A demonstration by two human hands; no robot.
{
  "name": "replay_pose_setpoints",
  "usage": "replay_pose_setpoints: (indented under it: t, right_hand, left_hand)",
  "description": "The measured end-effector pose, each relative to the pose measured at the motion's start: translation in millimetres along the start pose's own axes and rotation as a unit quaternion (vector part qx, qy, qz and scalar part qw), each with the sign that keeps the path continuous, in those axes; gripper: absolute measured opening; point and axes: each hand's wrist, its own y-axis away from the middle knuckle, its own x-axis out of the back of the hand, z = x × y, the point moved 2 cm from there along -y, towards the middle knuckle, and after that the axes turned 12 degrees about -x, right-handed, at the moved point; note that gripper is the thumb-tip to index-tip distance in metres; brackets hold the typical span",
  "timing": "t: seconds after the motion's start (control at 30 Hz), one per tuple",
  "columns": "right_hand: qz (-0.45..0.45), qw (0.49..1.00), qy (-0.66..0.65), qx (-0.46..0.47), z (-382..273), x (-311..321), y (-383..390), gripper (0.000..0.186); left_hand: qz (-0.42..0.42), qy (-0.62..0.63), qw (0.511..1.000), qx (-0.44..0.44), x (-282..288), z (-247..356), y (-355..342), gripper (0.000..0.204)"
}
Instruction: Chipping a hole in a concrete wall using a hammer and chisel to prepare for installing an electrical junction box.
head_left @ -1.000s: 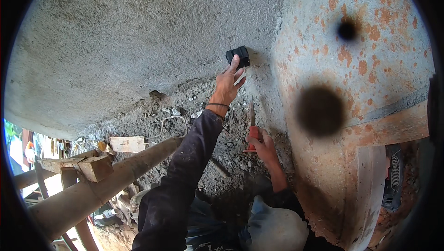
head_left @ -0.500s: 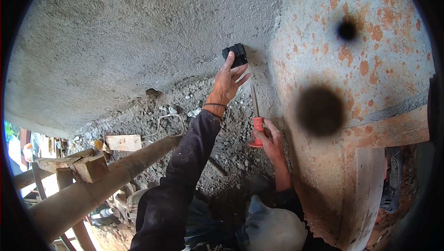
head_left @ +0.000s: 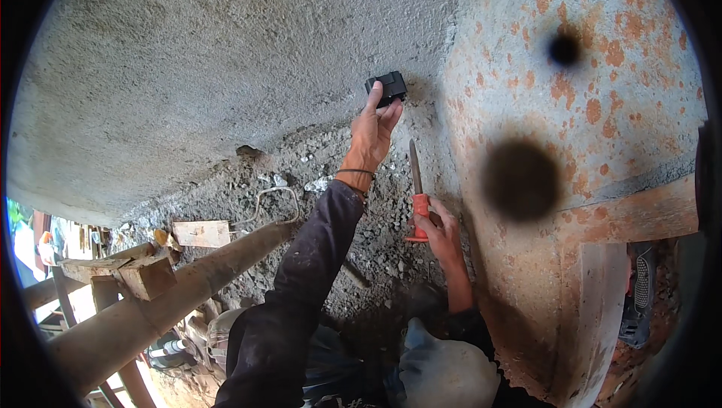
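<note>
My left hand reaches far forward and grips a small black plastic box, thumb on its face and fingers below. The box is close to the foot of the rough grey cement wall; whether it touches the wall I cannot tell. Nearer to me on the right, my right hand is closed round the red handle of a chisel. A guard flares at the handle's lower end, and the metal blade points up and away from me, its tip short of the box.
Gritty rubble covers the ground below the wall. A round wooden pole slants in from the left, by a wooden-backed float with a bent wire handle. A rust-stained cement surface rises on the right, with a plank alongside.
My left hand has turned the black box, so a smoother face shows, and shifted slightly right. My right hand holds the chisel almost unmoved.
</note>
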Motion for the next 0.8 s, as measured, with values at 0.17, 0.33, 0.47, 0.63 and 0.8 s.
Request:
replay_pose_setpoints:
  t: [0.17, 0.33, 0.47, 0.63, 0.8]
  right_hand:
    - [0.034, 0.998, 0.051, 0.034, 7.8, 18.0, -5.0, 0.046]
    - [0.036, 0.999, 0.025, 0.031, -5.8, 11.4, 2.3, 0.048]
    - [0.008, 0.999, 0.031, 0.0, -7.9, 8.2, 5.5, 0.051]
    - [-0.006, 1.0, 0.011, 0.022, 3.6, 13.0, -1.7, 0.05]
    - [-0.02, 1.0, 0.006, 0.021, -3.2, 12.3, 2.4, 0.051]
  left_hand:
    - [0.082, -0.09, 0.992, 0.023, -10.7, 4.4, 2.4, 0.063]
    - [0.096, -0.129, 0.987, 0.031, -8.5, 15.1, -0.1, 0.061]
    - [0.047, -0.107, 0.993, 0.028, -6.7, 19.3, -3.3, 0.057]
    - [0.017, -0.085, 0.996, 0.017, -3.9, 17.9, 0.2, 0.051]
    - [0.044, -0.175, 0.983, 0.027, -2.0, 30.0, 10.7, 0.065]
